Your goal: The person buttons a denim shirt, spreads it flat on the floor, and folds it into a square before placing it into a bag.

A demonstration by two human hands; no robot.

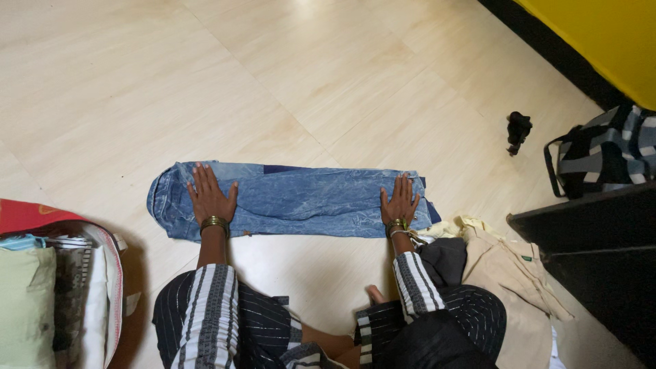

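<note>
your left hand [210, 197] flat, fingers spread, palm pressed on left end of folded blue jeans [301, 199]. your right hand [400, 202] flat too, fingers spread, pressed on right end. neither hand pinches cloth. jeans lie as long strip across pale floor [294, 75], just ahead of your knees. open bag [109, 273] of folded clothes at your left. beige garment [509, 280] heaped at your right, touching jeans' end. small black object [518, 130] on floor beyond, checked bag [605, 154] near wall.

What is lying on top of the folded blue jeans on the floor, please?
Both hands lie flat on the jeans: left hand near one end, right hand near the other. The denim beneath the palms is covered.
</note>
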